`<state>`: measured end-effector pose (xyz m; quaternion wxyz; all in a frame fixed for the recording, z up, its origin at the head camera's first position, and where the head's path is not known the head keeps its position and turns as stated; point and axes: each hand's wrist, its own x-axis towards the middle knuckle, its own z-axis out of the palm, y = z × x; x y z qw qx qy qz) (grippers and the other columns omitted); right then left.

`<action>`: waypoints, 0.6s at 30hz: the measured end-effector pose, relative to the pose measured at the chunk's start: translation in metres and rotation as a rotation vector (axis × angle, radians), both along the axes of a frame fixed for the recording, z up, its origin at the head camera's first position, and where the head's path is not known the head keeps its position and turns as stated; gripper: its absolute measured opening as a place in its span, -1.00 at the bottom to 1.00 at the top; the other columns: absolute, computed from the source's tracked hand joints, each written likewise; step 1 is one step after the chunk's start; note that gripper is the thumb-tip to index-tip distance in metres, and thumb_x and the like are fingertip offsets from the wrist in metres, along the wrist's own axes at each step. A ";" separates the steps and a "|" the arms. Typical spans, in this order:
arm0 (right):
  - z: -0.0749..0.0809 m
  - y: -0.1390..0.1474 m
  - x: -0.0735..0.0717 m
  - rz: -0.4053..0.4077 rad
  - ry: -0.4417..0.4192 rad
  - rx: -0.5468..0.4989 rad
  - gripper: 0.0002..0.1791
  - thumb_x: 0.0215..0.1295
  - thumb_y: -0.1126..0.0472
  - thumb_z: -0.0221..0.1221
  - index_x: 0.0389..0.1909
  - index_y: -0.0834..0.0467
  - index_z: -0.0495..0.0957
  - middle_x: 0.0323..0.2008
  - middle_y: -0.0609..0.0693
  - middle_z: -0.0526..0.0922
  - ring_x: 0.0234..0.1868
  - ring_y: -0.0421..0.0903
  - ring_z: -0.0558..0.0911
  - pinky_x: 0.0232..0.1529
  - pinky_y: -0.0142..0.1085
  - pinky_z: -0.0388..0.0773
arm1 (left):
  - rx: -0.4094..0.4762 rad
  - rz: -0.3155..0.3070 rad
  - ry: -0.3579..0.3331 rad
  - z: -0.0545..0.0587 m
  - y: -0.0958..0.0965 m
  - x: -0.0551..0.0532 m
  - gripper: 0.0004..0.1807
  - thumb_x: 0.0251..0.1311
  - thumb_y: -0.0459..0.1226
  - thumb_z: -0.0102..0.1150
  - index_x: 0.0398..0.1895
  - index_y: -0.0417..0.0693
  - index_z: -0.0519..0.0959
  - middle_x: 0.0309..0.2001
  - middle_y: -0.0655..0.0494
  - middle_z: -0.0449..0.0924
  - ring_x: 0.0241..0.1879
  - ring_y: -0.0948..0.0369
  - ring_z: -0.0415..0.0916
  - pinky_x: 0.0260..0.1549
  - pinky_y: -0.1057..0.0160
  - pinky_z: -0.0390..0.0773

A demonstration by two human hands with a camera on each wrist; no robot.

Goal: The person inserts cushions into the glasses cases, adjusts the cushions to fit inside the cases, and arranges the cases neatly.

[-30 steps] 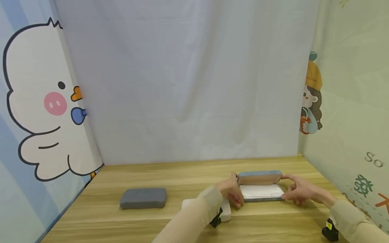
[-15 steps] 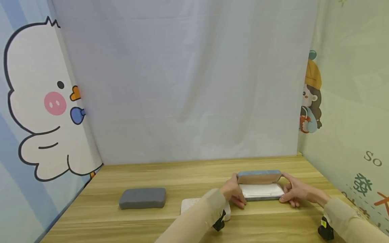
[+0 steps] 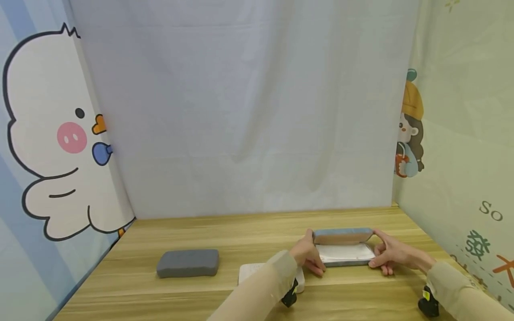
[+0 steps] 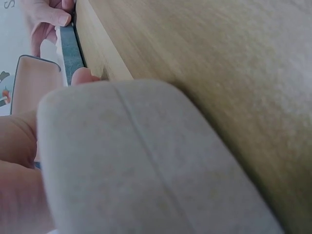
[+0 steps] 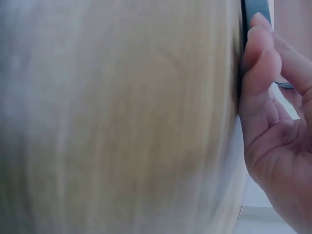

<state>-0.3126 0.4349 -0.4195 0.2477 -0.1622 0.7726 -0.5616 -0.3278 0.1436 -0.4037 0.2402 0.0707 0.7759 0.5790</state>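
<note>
A blue glasses case (image 3: 343,231) stands open on the right part of the table, its lid tilted up and its pinkish lining facing me. White cloth (image 3: 344,253) lies in the base. My left hand (image 3: 307,253) grips the left end, index finger up at the lid and thumb low by the front corner. At the other end my right hand (image 3: 395,253) does likewise, its index finger at the lid's corner and thumb on the base's front edge. The left wrist view shows the lid's lining (image 4: 36,83) past a white case (image 4: 141,161) in the foreground.
That white case lies under my left forearm, partly hidden by the sleeve (image 3: 261,285). Farther left on the wooden table (image 3: 140,294) sits a closed grey case (image 3: 188,263). A pale curtain (image 3: 249,111) hangs behind the table, with printed cloth walls on both sides.
My right hand has moved slightly left, bringing its thumb onto the base's front edge. My left hand has shifted only slightly. The lid stays raised at about the same angle.
</note>
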 end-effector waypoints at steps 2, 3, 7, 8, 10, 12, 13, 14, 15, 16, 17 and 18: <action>0.000 0.000 0.000 0.005 0.001 -0.004 0.28 0.27 0.37 0.20 0.33 0.26 -0.85 -0.50 -0.08 0.48 -0.63 -0.25 0.59 -0.60 -0.42 0.62 | 0.002 0.000 0.007 -0.001 0.000 0.000 -0.01 -0.26 -0.84 0.22 0.25 -0.01 0.13 -0.47 -0.35 0.51 -0.65 -0.10 0.62 -0.69 0.18 0.69; 0.000 0.000 0.000 0.006 0.002 -0.004 0.27 0.27 0.37 0.19 0.33 0.26 -0.85 -0.50 -0.08 0.49 -0.63 -0.24 0.60 -0.60 -0.42 0.63 | 0.001 0.000 0.011 -0.001 0.000 -0.001 -0.03 -0.26 -0.83 0.22 0.23 0.00 0.15 -0.46 -0.36 0.50 -0.63 -0.13 0.63 -0.69 0.18 0.69; 0.000 0.001 0.000 0.008 0.004 0.000 0.26 0.28 0.37 0.18 0.32 0.25 -0.86 -0.49 -0.07 0.49 -0.62 -0.23 0.61 -0.59 -0.41 0.64 | 0.000 0.007 0.018 -0.002 0.000 -0.001 -0.04 -0.27 -0.84 0.22 0.20 0.01 0.17 -0.39 -0.40 0.48 -0.64 -0.13 0.62 -0.68 0.15 0.70; 0.000 0.001 0.000 0.009 0.003 0.000 0.26 0.29 0.37 0.17 0.33 0.25 -0.86 -0.49 -0.07 0.49 -0.62 -0.23 0.61 -0.59 -0.40 0.64 | 0.001 0.009 0.021 -0.002 0.000 -0.002 -0.03 -0.28 -0.84 0.22 0.20 0.02 0.17 -0.35 -0.41 0.46 -0.66 -0.11 0.61 -0.67 0.15 0.70; 0.000 0.001 0.000 0.011 0.000 0.000 0.25 0.30 0.36 0.17 0.33 0.24 -0.86 -0.48 -0.05 0.49 -0.62 -0.22 0.61 -0.59 -0.39 0.64 | 0.001 0.012 0.026 -0.002 0.000 -0.001 -0.04 -0.30 -0.85 0.22 0.18 0.01 0.18 -0.28 -0.45 0.43 -0.69 -0.08 0.58 -0.67 0.14 0.70; 0.000 0.001 -0.001 0.014 0.000 -0.002 0.24 0.31 0.36 0.16 0.33 0.24 -0.85 -0.48 -0.05 0.50 -0.61 -0.22 0.61 -0.59 -0.39 0.64 | -0.003 0.014 0.034 -0.001 0.000 -0.001 -0.05 -0.31 -0.86 0.22 0.15 0.00 0.19 -0.22 -0.49 0.42 -0.68 -0.09 0.59 -0.67 0.14 0.70; 0.000 0.002 -0.001 0.016 0.000 -0.003 0.23 0.31 0.36 0.16 0.34 0.25 -0.84 -0.48 -0.04 0.50 -0.61 -0.22 0.61 -0.59 -0.39 0.64 | -0.003 0.014 0.039 -0.001 0.000 -0.001 -0.06 -0.31 -0.86 0.22 0.14 0.00 0.19 -0.20 -0.49 0.41 -0.67 -0.10 0.60 -0.66 0.14 0.70; -0.001 0.002 -0.001 0.019 0.000 -0.006 0.23 0.31 0.37 0.15 0.34 0.25 -0.83 -0.48 -0.04 0.49 -0.61 -0.22 0.61 -0.59 -0.39 0.64 | -0.004 0.014 0.044 -0.001 0.000 0.000 -0.07 -0.32 -0.86 0.22 0.13 -0.01 0.19 -0.20 -0.49 0.40 -0.65 -0.13 0.61 -0.66 0.13 0.70; -0.001 0.002 -0.001 0.022 0.003 -0.008 0.21 0.31 0.37 0.15 0.35 0.26 -0.82 -0.48 -0.04 0.49 -0.61 -0.21 0.61 -0.60 -0.39 0.64 | -0.004 0.015 0.047 -0.001 0.000 0.000 -0.08 -0.31 -0.86 0.22 0.12 -0.01 0.20 -0.22 -0.47 0.41 -0.63 -0.15 0.62 -0.66 0.13 0.71; -0.001 0.002 -0.002 0.024 0.005 -0.012 0.19 0.31 0.38 0.15 0.37 0.26 -0.78 -0.48 -0.04 0.49 -0.61 -0.21 0.61 -0.60 -0.40 0.64 | -0.004 0.014 0.050 -0.001 0.000 0.001 -0.09 -0.31 -0.86 0.22 0.10 -0.02 0.20 -0.24 -0.44 0.41 -0.59 -0.19 0.63 -0.65 0.13 0.71; -0.001 0.001 -0.002 0.027 0.007 -0.016 0.16 0.31 0.38 0.15 0.38 0.26 -0.73 -0.48 -0.04 0.48 -0.62 -0.21 0.61 -0.61 -0.40 0.63 | -0.002 0.014 0.052 0.000 0.000 0.001 -0.10 -0.31 -0.86 0.22 0.09 -0.02 0.20 -0.26 -0.41 0.41 -0.56 -0.22 0.64 -0.64 0.12 0.71; -0.002 0.001 -0.002 0.031 0.010 -0.020 0.12 0.31 0.39 0.15 0.38 0.26 -0.66 -0.49 -0.04 0.48 -0.62 -0.22 0.61 -0.62 -0.41 0.62 | -0.001 0.013 0.054 0.000 0.000 0.002 -0.11 -0.30 -0.86 0.21 0.08 -0.03 0.21 -0.29 -0.39 0.41 -0.53 -0.24 0.65 -0.63 0.11 0.72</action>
